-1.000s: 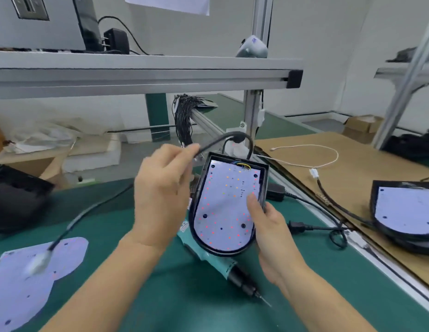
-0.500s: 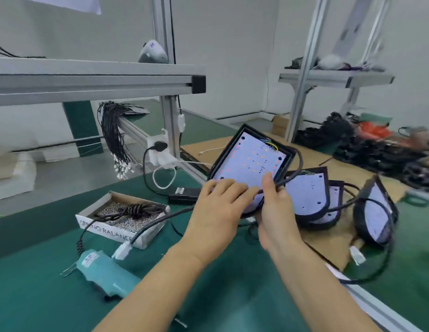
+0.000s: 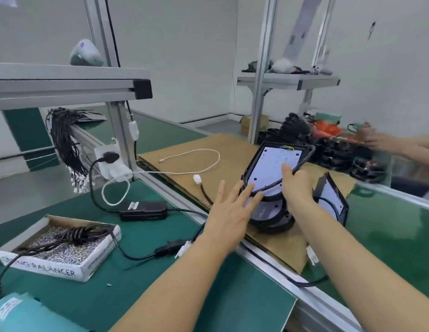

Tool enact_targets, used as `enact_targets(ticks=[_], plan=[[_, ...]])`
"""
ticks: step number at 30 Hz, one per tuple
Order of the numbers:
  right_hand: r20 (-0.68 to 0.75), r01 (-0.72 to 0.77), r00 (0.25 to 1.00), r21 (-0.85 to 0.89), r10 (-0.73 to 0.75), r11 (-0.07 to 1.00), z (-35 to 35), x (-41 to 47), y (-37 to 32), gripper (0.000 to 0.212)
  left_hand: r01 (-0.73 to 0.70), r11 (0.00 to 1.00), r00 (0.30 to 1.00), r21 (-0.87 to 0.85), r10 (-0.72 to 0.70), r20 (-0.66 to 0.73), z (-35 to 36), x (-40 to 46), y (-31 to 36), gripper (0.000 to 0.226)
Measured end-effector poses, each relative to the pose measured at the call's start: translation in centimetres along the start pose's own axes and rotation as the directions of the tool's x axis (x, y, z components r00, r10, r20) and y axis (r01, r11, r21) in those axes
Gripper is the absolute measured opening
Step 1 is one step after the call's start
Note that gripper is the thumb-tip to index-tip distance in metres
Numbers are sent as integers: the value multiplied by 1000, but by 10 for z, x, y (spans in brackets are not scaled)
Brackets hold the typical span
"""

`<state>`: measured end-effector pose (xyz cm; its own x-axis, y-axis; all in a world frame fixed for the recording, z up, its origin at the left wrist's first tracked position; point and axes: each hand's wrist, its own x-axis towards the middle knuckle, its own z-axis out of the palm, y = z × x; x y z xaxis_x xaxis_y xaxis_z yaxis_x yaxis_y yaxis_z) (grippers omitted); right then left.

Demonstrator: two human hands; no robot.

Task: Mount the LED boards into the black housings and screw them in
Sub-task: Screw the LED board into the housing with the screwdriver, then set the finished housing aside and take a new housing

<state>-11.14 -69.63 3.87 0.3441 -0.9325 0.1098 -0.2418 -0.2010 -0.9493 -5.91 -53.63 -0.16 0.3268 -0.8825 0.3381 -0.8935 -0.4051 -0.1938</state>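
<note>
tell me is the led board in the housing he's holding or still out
In. The white LED board sits inside the black housing, its rim framing the board on all sides. The right hand grips that housing, tilted above a stack of others.

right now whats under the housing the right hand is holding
The held housing, tilted in the right hand, sits over a stack of black housings on the cardboard sheet. The hands cover much of the stack, so its count is unclear.
</note>
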Motion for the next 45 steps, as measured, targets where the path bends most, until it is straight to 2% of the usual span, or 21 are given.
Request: enact_targets(ticks=[3,5,8,10,11,12,13,14,15,16,19,22,26,32,40,45], plan=[[-49,1,999,-45,-3,999,0,13,5,30,-18,1000,1000,-16,18,11,12,4,13,69],[-26,-3,1000,-110,0,994,-2,17,7,52,7,999,999,-37,-5,40,22,2,17,68],[-36,44,998,-316,-58,948,-8,16,14,89,24,997,996,-71,-18,86,30,3,16,63],[-98,130,979,-375,-179,918,-13,12,16,102,15,995,997,-102,-7,78,31,8,11,59],[-130,206,949,-429,-286,879,-16,10,18,103,3,995,997,-100,5,75,31,11,9,58],[-121,299,900,-528,-419,795,-17,8,19,99,-10,996,997,-85,16,77,30,15,6,57],[-38,399,836,-643,-548,654,-16,6,20,88,-16,998,996,-65,21,83,30,19,4,56],[105,489,773,-727,-626,482,-14,3,20,74,-12,999,996,-47,16,90,29,22,2,53],[260,563,729,-754,-633,339,-10,-1,22,60,2,999,996,-36,1,94,28,26,0,49],[386,618,708,-743,-591,256,-5,-6,24,53,24,999,995,-28,-22,99,28,29,-2,45],[570,699,679,-695,-463,169,7,-17,41,59,98,995,985,26,-101,143,27,36,-10,41],[611,698,671,-711,-420,81,14,-16,50,67,154,987,972,55,-161,174,30,38,-12,43],[604,672,702,-737,-377,71,25,-11,42,66,152,987,964,54,-160,214,37,31,-10,49],[605,644,718,-765,-344,-3,33,-10,33,66,135,991,967,21,-137,213,39,10,-16,53],[563,608,751,-793,-345,30,35,-26,27,70,177,983,962,-52,-162,218,16,-26,-24,55],[568,625,739,-778,-363,56,51,-54,13,65,264,964,922,-10,-250,295,-5,-66,-41,61]])
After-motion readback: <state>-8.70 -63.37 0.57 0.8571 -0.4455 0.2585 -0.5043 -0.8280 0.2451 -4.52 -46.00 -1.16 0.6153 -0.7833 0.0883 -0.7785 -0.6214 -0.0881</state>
